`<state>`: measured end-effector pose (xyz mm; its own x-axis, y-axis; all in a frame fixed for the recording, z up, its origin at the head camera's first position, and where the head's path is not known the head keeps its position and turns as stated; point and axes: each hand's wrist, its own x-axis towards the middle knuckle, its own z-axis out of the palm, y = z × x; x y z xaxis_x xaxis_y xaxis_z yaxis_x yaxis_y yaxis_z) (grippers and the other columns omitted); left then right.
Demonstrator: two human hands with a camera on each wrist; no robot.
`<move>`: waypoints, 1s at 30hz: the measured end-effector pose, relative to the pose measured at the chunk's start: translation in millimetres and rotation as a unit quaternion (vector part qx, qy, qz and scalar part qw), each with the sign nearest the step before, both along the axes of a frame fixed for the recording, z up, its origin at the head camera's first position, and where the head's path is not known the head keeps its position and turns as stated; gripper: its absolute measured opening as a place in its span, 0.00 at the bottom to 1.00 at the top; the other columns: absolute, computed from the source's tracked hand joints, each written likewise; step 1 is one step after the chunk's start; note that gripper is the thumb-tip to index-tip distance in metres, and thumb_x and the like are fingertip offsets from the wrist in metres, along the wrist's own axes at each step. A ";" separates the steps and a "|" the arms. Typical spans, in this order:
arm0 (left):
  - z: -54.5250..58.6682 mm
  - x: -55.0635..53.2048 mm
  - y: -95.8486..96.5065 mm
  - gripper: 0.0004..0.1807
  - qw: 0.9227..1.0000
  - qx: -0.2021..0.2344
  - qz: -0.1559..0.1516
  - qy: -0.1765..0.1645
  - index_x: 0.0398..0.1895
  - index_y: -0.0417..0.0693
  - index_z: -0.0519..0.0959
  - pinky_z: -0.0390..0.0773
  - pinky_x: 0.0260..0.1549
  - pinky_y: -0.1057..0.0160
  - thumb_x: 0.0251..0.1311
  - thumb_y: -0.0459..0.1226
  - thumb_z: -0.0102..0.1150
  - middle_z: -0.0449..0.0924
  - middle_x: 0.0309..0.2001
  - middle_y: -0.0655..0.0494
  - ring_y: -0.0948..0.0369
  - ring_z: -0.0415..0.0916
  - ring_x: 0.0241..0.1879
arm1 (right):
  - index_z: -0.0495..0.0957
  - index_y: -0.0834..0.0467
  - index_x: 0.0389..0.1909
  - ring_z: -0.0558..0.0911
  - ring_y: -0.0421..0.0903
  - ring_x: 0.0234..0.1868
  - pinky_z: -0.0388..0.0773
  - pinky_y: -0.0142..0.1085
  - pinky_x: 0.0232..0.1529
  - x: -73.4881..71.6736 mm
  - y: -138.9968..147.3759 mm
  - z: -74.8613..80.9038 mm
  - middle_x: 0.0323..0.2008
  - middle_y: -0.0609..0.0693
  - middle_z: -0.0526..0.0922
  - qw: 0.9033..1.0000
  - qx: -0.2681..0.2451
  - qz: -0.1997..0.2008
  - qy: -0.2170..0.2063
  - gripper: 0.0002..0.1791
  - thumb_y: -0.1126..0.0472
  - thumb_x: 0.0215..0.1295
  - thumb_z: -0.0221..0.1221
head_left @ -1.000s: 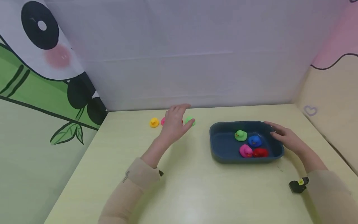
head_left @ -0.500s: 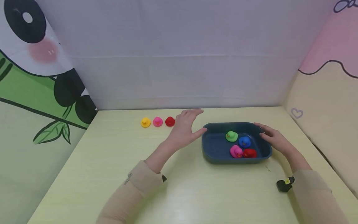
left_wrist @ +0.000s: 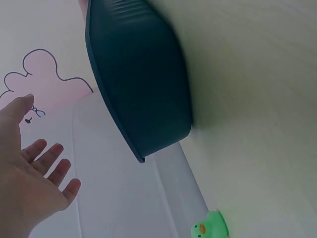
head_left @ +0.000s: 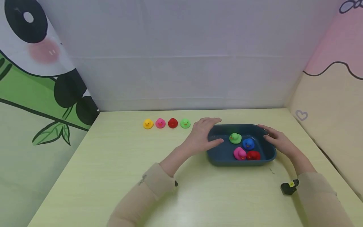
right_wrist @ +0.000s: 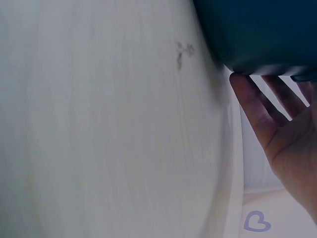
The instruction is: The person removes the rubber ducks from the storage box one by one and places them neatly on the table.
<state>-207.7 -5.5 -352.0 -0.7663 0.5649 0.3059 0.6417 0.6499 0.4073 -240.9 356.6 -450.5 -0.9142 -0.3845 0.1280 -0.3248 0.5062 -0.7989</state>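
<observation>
A dark blue plastic tray (head_left: 224,157) stands on the right of the table. Inside it sit a green duck (head_left: 235,138), a blue duck (head_left: 248,144), a pink duck (head_left: 239,154) and a red duck (head_left: 253,155). My right hand (head_left: 279,142) holds the tray's right end, its thumb over the rim and its fingers against the outer wall. The right wrist view hides that thumb. At the tray's left end my left hand (head_left: 201,135) hovers with fingers and thumb spread. In the left wrist view this hand (left_wrist: 34,173) is apart from the tray.
Along the table's back stand a yellow duck (head_left: 148,124), a pink duck (head_left: 160,123), a red duck (head_left: 173,123) and a green duck (head_left: 185,123) in a row. A pale cloth wall (head_left: 181,78) closes the back, with printed panels on both sides.
My left hand has moved right, from over the row of ducks to the tray's left end, uncovering the row. My right hand has stayed at the tray. The head view has shifted.
</observation>
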 end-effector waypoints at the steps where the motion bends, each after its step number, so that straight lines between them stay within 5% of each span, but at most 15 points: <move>1: -2.2 -0.8 3.0 0.37 1.000 -0.004 -0.004 -0.001 0.68 0.54 0.62 0.59 0.63 0.50 0.57 0.53 0.60 0.66 0.65 0.59 0.59 0.58 0.65 | 0.58 0.58 0.70 0.61 0.27 0.62 0.61 0.13 0.50 0.1 0.5 0.5 0.68 0.66 0.59 1.000 0.002 -0.001 0.000 0.26 0.57 0.73 0.46; 7: -17.7 -5.2 22.0 0.37 0.999 -0.032 -0.038 -0.001 0.68 0.54 0.62 0.61 0.62 0.51 0.58 0.53 0.59 0.66 0.65 0.60 0.59 0.59 0.65 | 0.58 0.56 0.70 0.60 0.65 0.66 0.62 0.14 0.49 1.0 2.5 2.7 0.68 0.65 0.59 1.000 0.012 -0.011 -0.010 0.27 0.56 0.73 0.46; 12: -31.5 -7.3 36.0 0.37 0.996 -0.066 -0.064 -0.007 0.69 0.55 0.61 0.62 0.61 0.50 0.58 0.53 0.59 0.66 0.65 0.61 0.59 0.59 0.65 | 0.57 0.56 0.71 0.59 0.67 0.65 0.62 0.15 0.49 1.2 3.4 2.6 0.68 0.66 0.58 1.000 0.010 -0.008 -0.017 0.27 0.56 0.73 0.45; 19: -43.2 -10.3 55.1 0.34 0.991 -0.099 -0.087 -0.027 0.68 0.57 0.64 0.64 0.61 0.52 0.59 0.51 0.59 0.68 0.64 0.63 0.60 0.60 0.64 | 0.58 0.56 0.70 0.63 0.53 0.66 0.62 0.14 0.50 0.4 3.8 1.6 0.68 0.66 0.59 1.000 0.010 -0.004 -0.005 0.26 0.57 0.73 0.45; 25: -50.2 -13.1 71.3 0.31 0.987 -0.122 -0.094 -0.040 0.66 0.61 0.66 0.64 0.60 0.55 0.60 0.53 0.57 0.69 0.64 0.66 0.60 0.61 0.63 | 0.58 0.57 0.70 0.59 0.68 0.65 0.61 0.14 0.50 0.9 2.8 2.1 0.68 0.67 0.58 1.000 0.010 -0.004 -0.002 0.26 0.58 0.73 0.45; 30: -56.8 -15.8 81.2 0.29 0.985 -0.134 -0.102 -0.045 0.64 0.61 0.69 0.65 0.58 0.57 0.59 0.54 0.57 0.72 0.61 0.68 0.61 0.63 0.61 | 0.58 0.58 0.70 0.59 0.68 0.65 0.61 0.13 0.49 1.3 2.6 2.2 0.67 0.68 0.58 1.000 0.014 -0.007 -0.001 0.26 0.57 0.74 0.45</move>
<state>-223.5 75.7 -408.8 -0.6459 0.7610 0.0608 0.7390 0.6033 0.2998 -239.6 359.2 -448.4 -0.9198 -0.3747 0.1165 -0.3163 0.5325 -0.7851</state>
